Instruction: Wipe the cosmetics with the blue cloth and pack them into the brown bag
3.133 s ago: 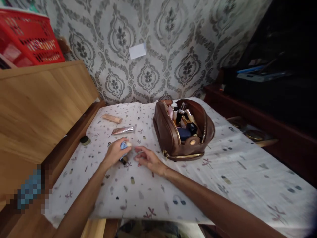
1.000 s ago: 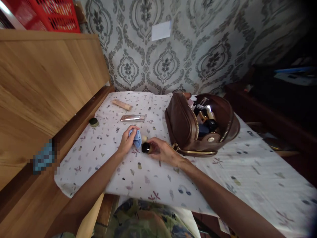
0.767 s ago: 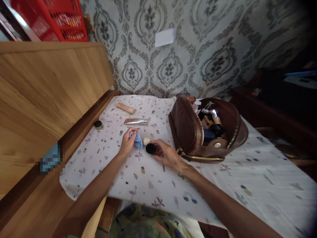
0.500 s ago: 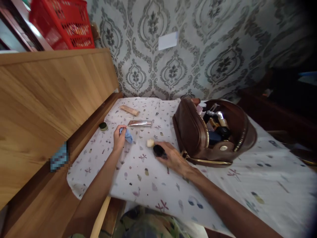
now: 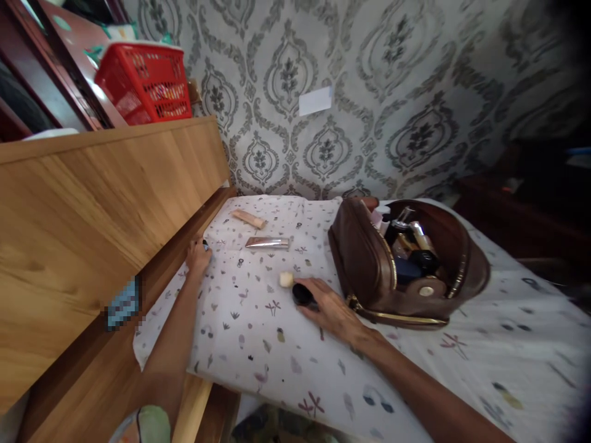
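Note:
My right hand (image 5: 330,311) is wrapped around a dark cylinder with a round end (image 5: 303,295), low over the patterned cloth. A small cream-coloured rounded piece (image 5: 286,280) shows right by its fingertips; I cannot tell whether it is joined to the cylinder. At the table's left edge, my left hand (image 5: 197,257) is closed, with a bit of blue cloth (image 5: 205,245) showing at the fingers. That hand covers the place of the small green round lid. Between the hands, farther back, lie a shiny silver-pink tube (image 5: 268,243) and a beige tube (image 5: 249,219).
A brown zip bag (image 5: 364,258), open and full of cosmetics, stands right of my right hand. Along the left runs a wooden panel (image 5: 115,203), with a red basket (image 5: 148,83) above it. The patterned wall (image 5: 323,147) closes off the back.
My left hand has moved left with the blue cloth, from beside the silver-pink tube to the round lid's place. My right hand keeps the dark cylinder; the view has shifted slightly.

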`<state>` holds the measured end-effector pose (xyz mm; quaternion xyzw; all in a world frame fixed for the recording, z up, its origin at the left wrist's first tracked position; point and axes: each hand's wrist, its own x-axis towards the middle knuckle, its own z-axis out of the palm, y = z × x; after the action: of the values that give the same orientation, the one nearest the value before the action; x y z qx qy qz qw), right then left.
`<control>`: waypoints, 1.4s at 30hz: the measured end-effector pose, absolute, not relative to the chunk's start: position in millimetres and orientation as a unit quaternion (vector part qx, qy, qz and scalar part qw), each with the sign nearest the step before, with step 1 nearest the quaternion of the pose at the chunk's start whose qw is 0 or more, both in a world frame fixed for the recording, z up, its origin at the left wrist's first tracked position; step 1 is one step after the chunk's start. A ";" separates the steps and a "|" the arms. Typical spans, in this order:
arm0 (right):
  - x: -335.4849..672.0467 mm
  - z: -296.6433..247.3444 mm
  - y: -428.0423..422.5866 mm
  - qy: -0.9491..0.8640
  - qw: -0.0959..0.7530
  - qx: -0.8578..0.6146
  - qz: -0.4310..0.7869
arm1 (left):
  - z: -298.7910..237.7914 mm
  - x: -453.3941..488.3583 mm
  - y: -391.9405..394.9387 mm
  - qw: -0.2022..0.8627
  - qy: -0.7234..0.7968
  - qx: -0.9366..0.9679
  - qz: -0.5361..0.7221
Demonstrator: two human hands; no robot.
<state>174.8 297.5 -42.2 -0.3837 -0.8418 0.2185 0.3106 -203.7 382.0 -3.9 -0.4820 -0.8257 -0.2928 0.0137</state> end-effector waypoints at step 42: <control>174.7 -59.3 313.6 -0.731 0.439 -0.444 0.275 | -12.3 -3.0 356.6 -0.320 -0.411 -0.757 -0.395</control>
<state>174.7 313.6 -59.3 -0.4442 -0.7307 0.2755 0.4392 -3.0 356.6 -12.3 -0.7568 -0.4110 -0.3946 -0.3203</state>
